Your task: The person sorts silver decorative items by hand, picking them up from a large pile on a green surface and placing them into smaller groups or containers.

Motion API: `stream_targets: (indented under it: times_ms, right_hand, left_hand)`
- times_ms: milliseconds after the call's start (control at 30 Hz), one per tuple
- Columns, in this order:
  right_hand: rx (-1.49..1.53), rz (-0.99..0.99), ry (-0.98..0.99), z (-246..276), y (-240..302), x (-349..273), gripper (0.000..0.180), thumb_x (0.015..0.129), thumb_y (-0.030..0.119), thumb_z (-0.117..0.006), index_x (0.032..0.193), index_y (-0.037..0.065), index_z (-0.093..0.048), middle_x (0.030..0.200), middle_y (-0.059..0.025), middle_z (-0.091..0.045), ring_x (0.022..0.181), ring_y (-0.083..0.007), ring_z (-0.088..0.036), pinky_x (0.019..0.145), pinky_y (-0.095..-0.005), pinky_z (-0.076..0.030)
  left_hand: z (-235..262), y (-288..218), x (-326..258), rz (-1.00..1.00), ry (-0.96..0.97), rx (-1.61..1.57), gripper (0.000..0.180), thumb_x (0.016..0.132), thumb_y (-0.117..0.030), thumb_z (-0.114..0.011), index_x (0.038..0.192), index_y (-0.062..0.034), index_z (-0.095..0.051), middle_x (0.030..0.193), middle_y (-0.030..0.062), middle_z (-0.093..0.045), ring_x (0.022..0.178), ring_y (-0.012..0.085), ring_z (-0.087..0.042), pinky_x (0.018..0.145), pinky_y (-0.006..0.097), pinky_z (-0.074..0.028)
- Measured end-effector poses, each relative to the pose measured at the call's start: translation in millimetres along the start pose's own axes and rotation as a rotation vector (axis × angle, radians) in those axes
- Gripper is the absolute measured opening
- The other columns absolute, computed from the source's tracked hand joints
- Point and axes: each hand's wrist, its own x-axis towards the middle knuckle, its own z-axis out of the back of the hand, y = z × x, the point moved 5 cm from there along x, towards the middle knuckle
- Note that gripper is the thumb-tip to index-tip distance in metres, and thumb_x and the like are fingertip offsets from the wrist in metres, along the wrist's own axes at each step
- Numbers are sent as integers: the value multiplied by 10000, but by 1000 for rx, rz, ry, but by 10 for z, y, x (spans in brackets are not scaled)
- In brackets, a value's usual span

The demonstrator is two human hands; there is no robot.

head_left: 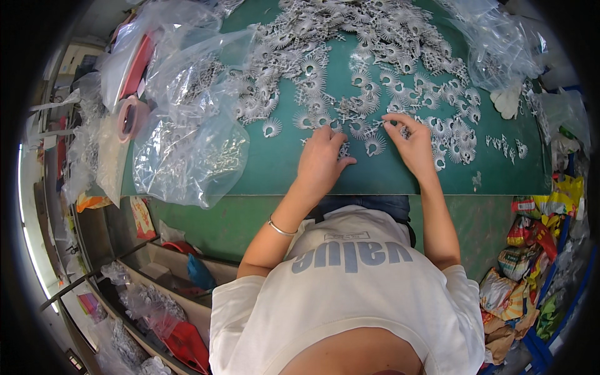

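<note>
Possibly, overlapping spiked grey rings (375, 145) could snag if dragged by left hand (321, 157) or right hand (412, 141), either grip's closure unclear.

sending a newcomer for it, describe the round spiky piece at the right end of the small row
On the green tabletop, look right of the right hand, beyond a cluster of spiky pieces. A short row of thin branching pieces lies apart. The round spiky piece ends it on the right, the only one in that row with a rounded outline.
</note>
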Motion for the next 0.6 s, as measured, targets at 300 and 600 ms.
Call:
stream_targets:
  times_ms: [300,600]
  right_hand:
    - [-209,366,47,-157,118,-16,123,754,38,-638,866,39,-588,721,-59,-554,535,-213,-514,458,-315,-387]
    - [1239,-349,223,-161,-51,27,186,842,114,-504,1001,19,-522,815,-99,-527,524,-126,-421,388,-210,-281]
  left_hand:
    - [24,73,-21,100,8,-288,225,655,-37,-729,853,-5,-627,739,98,-547,623,219,-509,582,316,-419]
    - [111,321,-34,219,-75,-510,99,723,-15,-684,821,-11,-693,694,67,-586,636,143,-510,577,268,-399]
